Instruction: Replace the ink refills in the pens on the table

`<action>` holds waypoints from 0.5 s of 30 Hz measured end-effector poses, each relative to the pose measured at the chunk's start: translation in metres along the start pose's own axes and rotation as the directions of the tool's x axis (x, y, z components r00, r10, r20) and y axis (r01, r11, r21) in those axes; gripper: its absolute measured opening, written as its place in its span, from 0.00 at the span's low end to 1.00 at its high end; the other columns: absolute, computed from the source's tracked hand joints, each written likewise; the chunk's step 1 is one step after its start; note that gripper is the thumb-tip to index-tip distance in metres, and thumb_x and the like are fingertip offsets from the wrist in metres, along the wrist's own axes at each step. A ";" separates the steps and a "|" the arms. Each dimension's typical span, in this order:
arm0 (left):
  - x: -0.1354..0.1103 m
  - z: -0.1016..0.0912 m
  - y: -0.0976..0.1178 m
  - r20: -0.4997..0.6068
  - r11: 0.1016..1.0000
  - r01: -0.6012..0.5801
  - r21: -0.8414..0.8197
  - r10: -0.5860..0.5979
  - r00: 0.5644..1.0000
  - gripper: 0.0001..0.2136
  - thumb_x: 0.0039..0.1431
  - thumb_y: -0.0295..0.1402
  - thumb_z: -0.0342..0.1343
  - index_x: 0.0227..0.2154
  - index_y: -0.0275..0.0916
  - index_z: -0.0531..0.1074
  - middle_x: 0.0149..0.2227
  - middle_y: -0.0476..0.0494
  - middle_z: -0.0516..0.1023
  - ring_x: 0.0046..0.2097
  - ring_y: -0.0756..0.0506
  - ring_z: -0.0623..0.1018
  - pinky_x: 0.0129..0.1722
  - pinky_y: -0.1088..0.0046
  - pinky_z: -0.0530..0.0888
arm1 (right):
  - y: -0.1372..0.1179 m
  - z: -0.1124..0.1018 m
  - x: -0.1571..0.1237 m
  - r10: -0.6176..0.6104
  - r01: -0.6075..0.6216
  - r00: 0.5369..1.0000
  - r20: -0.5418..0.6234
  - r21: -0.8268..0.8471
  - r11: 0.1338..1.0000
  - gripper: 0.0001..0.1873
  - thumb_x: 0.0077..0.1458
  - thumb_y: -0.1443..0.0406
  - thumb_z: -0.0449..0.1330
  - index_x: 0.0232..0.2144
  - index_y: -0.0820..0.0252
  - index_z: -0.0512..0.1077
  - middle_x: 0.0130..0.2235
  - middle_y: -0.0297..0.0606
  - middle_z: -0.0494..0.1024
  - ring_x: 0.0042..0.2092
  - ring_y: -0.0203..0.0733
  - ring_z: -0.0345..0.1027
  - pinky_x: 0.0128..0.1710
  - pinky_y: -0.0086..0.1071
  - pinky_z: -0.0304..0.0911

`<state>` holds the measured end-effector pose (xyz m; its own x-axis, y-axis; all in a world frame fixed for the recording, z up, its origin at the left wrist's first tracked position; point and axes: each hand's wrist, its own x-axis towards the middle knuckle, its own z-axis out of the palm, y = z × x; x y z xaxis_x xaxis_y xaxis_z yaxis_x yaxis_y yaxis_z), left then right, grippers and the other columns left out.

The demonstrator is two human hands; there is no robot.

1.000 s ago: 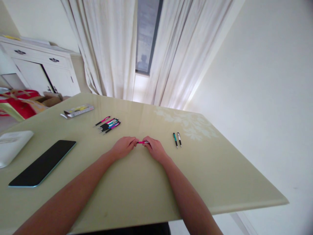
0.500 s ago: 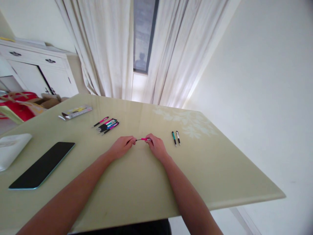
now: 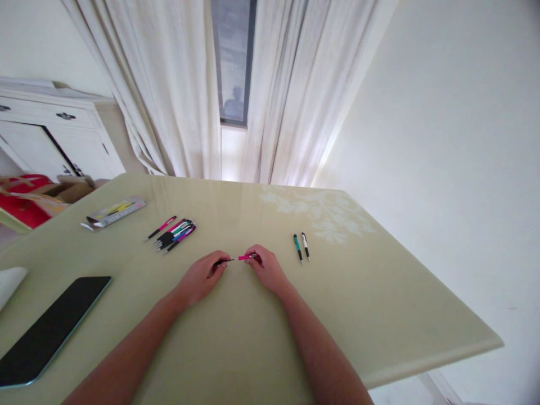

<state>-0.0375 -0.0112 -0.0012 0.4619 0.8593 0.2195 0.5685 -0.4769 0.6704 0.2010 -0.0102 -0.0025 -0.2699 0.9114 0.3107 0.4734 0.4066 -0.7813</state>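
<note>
My left hand point(image 3: 202, 277) is closed on the black lower part point(image 3: 221, 261) of a pen, whose thin dark end points to the right. Closed on the pink pen barrel point(image 3: 243, 257) is my right hand point(image 3: 265, 270), just across from it. A small gap separates the two pen parts above the table. To the right of my right hand lie a teal pen point(image 3: 298, 248) and a white pen point(image 3: 305, 247), side by side. Beyond my left hand sits a pile of several coloured pens point(image 3: 175, 235), with a pink pen point(image 3: 161, 228) lying at its left.
An opened pen box point(image 3: 116, 212) lies at the table's far left. Nearer are a black flat tablet-like object point(image 3: 54, 329) and part of a white object point(image 3: 10, 284). The pale table point(image 3: 379, 304) ends at a right edge by the wall. Curtains hang behind it.
The black part and the pink barrel have come apart; earlier a thin dark piece bridged them. My left hand has shifted slightly left. The camera view has turned a little.
</note>
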 end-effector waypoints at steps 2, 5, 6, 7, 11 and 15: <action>-0.002 0.000 0.001 -0.026 1.000 0.021 -0.018 -0.021 0.999 0.12 0.70 0.39 0.46 0.45 0.40 0.71 0.37 0.46 0.77 0.34 0.46 0.75 0.36 0.71 0.70 | -0.001 0.000 -0.002 0.026 -0.025 1.000 -0.017 0.060 0.998 0.03 0.62 0.67 0.61 0.39 0.58 0.74 0.37 0.34 0.75 0.36 0.37 0.68 0.37 0.28 0.62; -0.005 -0.002 0.000 -0.082 0.997 0.068 -0.040 -0.071 0.994 0.12 0.70 0.40 0.47 0.45 0.40 0.71 0.36 0.48 0.77 0.32 0.47 0.73 0.33 0.73 0.69 | -0.002 -0.002 -0.003 0.041 -0.032 0.997 -0.067 0.126 0.991 0.04 0.62 0.66 0.62 0.40 0.58 0.75 0.40 0.36 0.75 0.38 0.37 0.69 0.37 0.28 0.63; -0.006 -0.002 0.000 -0.105 0.996 0.078 -0.044 -0.082 0.991 0.12 0.69 0.40 0.48 0.44 0.40 0.72 0.35 0.48 0.77 0.31 0.47 0.73 0.33 0.73 0.69 | -0.002 -0.003 -0.004 0.044 -0.032 0.995 -0.087 0.138 0.990 0.04 0.62 0.66 0.62 0.39 0.58 0.76 0.40 0.37 0.74 0.39 0.38 0.69 0.38 0.29 0.64; -0.008 -0.003 0.001 -0.124 0.995 0.082 -0.050 -0.087 0.988 0.11 0.68 0.40 0.48 0.43 0.40 0.72 0.35 0.48 0.77 0.31 0.48 0.73 0.32 0.73 0.69 | -0.002 -0.004 -0.004 0.046 -0.031 0.993 -0.107 0.144 0.989 0.04 0.62 0.66 0.62 0.39 0.58 0.76 0.41 0.37 0.74 0.40 0.38 0.69 0.38 0.29 0.64; -0.014 -0.006 0.007 -0.122 0.995 0.068 -0.074 -0.077 0.990 0.10 0.67 0.40 0.50 0.41 0.41 0.73 0.33 0.49 0.77 0.30 0.48 0.72 0.30 0.74 0.69 | 0.000 -0.009 -0.005 0.101 -0.080 0.980 -0.171 0.127 0.989 0.07 0.62 0.63 0.63 0.40 0.57 0.80 0.40 0.39 0.74 0.41 0.39 0.70 0.42 0.31 0.65; -0.019 -0.006 0.018 -0.102 0.993 0.071 -0.099 -0.081 0.992 0.11 0.67 0.41 0.51 0.39 0.41 0.73 0.32 0.49 0.77 0.29 0.48 0.72 0.30 0.74 0.69 | 0.008 -0.016 -0.008 0.238 -0.228 0.944 -0.228 0.069 0.971 0.09 0.60 0.61 0.63 0.41 0.57 0.81 0.37 0.38 0.75 0.37 0.39 0.69 0.36 0.31 0.64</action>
<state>-0.0400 -0.0347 0.0104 0.3430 0.9093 0.2355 0.5299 -0.3943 0.7508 0.2198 -0.0131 -0.0024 0.0485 0.9718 0.2310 0.4637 0.1829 -0.8669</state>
